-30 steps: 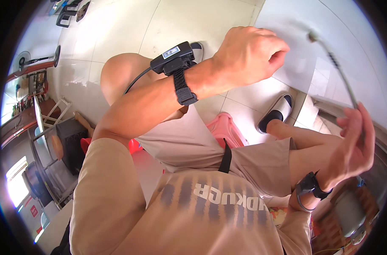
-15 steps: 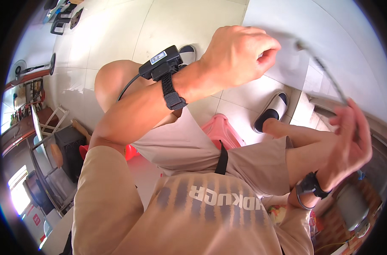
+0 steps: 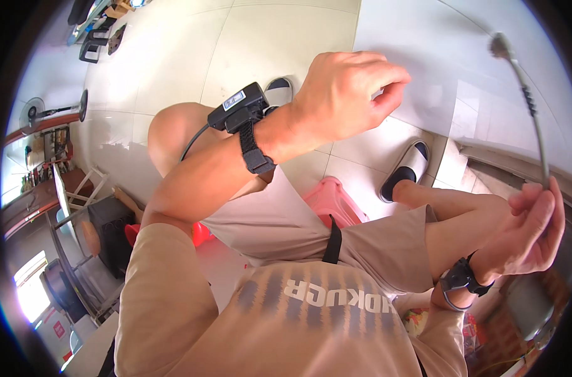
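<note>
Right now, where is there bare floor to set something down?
The tiled floor is bare beyond the left knee and left slipper; a smaller patch lies between the pink stool and right slipper. Crowded: the left side, with a standing fan and furniture.

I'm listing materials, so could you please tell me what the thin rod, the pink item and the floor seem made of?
Thin rod: perhaps metal with a satin finish, being slim and grey, though plastic is possible.
Pink item: probably moulded plastic, smooth with rounded edges.
Floor: likely glazed tile, glossy, with thin joints and reflections.
</note>
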`<state>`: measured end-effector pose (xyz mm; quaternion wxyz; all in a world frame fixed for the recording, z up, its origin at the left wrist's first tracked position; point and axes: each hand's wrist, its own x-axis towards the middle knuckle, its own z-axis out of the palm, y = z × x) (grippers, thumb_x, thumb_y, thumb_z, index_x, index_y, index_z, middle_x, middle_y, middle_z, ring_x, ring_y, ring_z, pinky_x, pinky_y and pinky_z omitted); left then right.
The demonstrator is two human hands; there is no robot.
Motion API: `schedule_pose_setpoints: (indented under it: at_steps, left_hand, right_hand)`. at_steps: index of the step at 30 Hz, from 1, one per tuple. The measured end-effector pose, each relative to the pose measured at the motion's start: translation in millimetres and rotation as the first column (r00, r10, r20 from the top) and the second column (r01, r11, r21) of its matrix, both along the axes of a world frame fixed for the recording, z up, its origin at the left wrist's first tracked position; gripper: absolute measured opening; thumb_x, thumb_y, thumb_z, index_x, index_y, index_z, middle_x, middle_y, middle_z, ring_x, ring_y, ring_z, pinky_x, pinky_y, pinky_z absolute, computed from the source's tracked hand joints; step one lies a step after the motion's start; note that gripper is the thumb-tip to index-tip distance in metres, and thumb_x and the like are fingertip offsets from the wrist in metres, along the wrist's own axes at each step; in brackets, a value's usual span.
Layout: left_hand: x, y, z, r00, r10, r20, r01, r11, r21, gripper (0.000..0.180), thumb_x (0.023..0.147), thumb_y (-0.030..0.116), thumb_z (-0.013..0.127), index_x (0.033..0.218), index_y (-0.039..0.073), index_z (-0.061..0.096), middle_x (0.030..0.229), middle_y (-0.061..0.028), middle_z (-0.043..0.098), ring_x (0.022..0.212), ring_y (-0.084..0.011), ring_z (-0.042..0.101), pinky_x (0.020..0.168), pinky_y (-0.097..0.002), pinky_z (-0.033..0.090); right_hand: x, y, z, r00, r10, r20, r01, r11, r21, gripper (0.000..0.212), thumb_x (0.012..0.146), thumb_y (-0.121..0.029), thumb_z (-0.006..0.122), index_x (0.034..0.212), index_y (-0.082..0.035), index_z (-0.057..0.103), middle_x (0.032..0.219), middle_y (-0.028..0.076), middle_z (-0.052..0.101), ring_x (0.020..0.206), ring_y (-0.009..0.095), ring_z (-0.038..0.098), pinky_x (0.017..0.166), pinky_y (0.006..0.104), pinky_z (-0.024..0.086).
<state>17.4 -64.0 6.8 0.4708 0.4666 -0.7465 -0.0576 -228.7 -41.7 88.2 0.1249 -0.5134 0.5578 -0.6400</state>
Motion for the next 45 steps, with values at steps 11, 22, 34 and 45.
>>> schedule_pose_setpoints:
  at_steps: [11, 22, 34, 45]
  left_hand:
    - [-2.5, 1.5, -0.3, 0.999, -0.033, -0.008, 0.033, 0.999, 0.003, 0.017, 0.078, -0.004, 0.077, 0.091, 0.006, 0.072, 0.074, -0.0053, 0.07, 0.057, -0.0151, 0.064, 0.049, -0.0256, 0.051]
    - [-12.5, 29.2, -16.3, 0.97, -0.228, 0.084, 0.209, 0.959, 0.193, 0.016, 0.076, 0.001, 0.074, 0.091, 0.007, 0.072, 0.076, -0.007, 0.068, 0.061, -0.0224, 0.066, 0.051, -0.0322, 0.052]
    - [-46.5, 73.0, -38.6, 0.826, -0.563, 0.036, 0.523, 0.788, 0.323, 0.012, 0.075, 0.004, 0.072, 0.084, 0.006, 0.064, 0.069, -0.006, 0.056, 0.058, -0.0248, 0.059, 0.049, -0.0374, 0.048]
    - [-51.5, 77.5, -40.7, 0.782, -0.618, 0.085, 0.556, 0.752, 0.353, 0.012, 0.075, 0.008, 0.071, 0.085, 0.003, 0.065, 0.07, -0.0073, 0.056, 0.059, -0.0241, 0.061, 0.048, -0.0367, 0.048]
  right_hand:
    - [-1.9, -1.6, 4.9, 0.997, -0.061, -0.047, 0.065, 0.995, 0.07, 0.019, 0.093, -0.01, 0.067, 0.101, 0.006, 0.073, 0.071, 0.01, 0.068, 0.059, 0.011, 0.054, 0.057, 0.0219, 0.038]
    - [6.4, 2.5, -4.3, 0.927, 0.27, -0.261, -0.197, 0.941, 0.274, 0.014, 0.092, -0.004, 0.07, 0.101, 0.004, 0.076, 0.075, 0.01, 0.071, 0.06, 0.01, 0.058, 0.056, 0.0199, 0.042]
    - [-3.2, 1.7, 2.2, 0.981, 0.073, -0.181, -0.035, 0.979, 0.203, 0.018, 0.092, 0.002, 0.069, 0.109, 0.005, 0.075, 0.082, 0.012, 0.073, 0.067, 0.012, 0.062, 0.061, 0.021, 0.049]
    - [-8.5, 0.1, -0.5, 0.947, 0.235, -0.218, -0.174, 0.948, 0.268, 0.019, 0.092, 0.002, 0.068, 0.11, 0.003, 0.075, 0.083, 0.009, 0.074, 0.068, 0.01, 0.063, 0.062, 0.0209, 0.05]
